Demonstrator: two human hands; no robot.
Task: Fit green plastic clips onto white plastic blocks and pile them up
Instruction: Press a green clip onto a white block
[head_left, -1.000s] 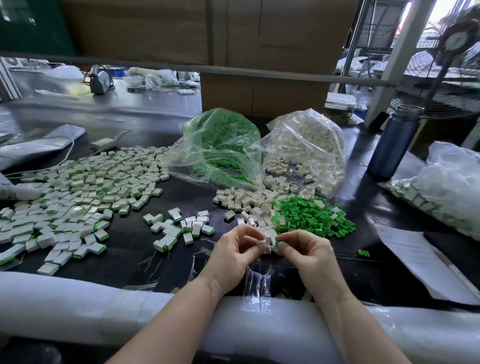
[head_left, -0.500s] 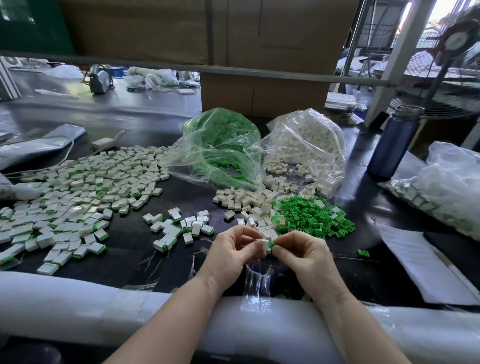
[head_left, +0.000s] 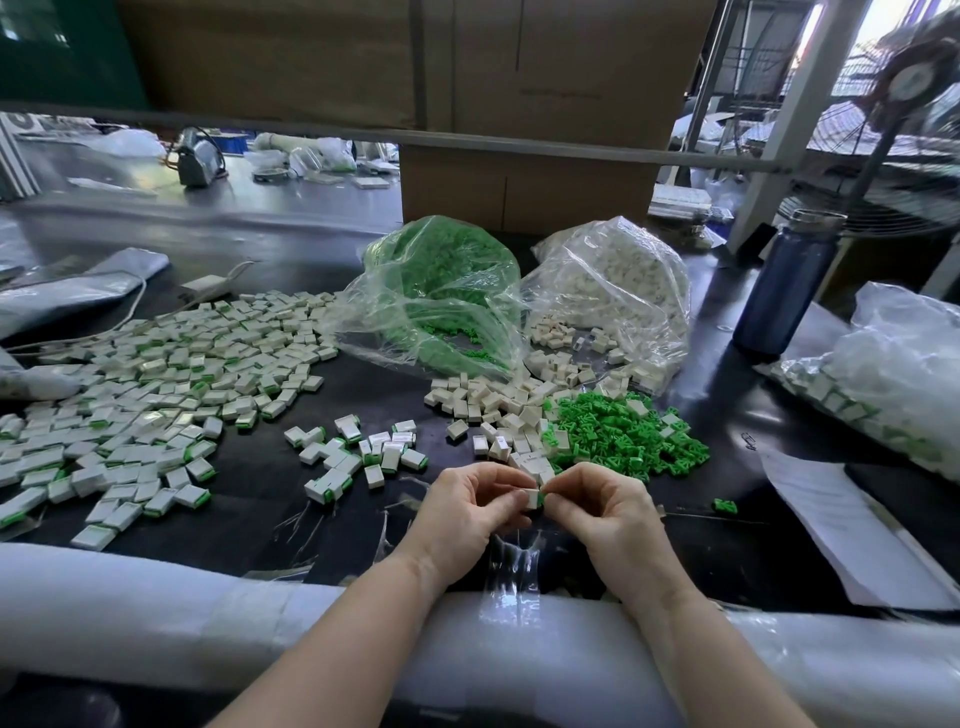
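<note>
Far to the left of the hands, a wide pile of finished blocks (head_left: 156, 384) lies flat on the dark table (head_left: 249, 499). Each one is a small white box with a thin green edge on one side. A smaller group of finished blocks (head_left: 358, 452) lies just beyond and left of the left hand.

The left hand (head_left: 467, 512) has its fingers curled and pinches a white block (head_left: 531, 498) between thumb and fingertips. The block is held above the table, directly between the two hands. It is a small white rectangular piece, and a green clip (head_left: 541, 500) shows at its right end, touching it. The right hand (head_left: 605, 512) is also curled, and its thumb and forefinger pinch this green end. How deep the clip sits in the block I cannot tell.

Just beyond the hands lies a heap of plain white blocks (head_left: 488, 400), and to its right, beyond the right hand, a heap of loose green clips (head_left: 623, 436). Some white blocks are mixed into the green heap. Farther back stand two clear bags, one with green clips (head_left: 441, 291) and one with white blocks (head_left: 618, 291). One single clip (head_left: 724, 505) lies alone on the table to the right of the right hand.
</note>
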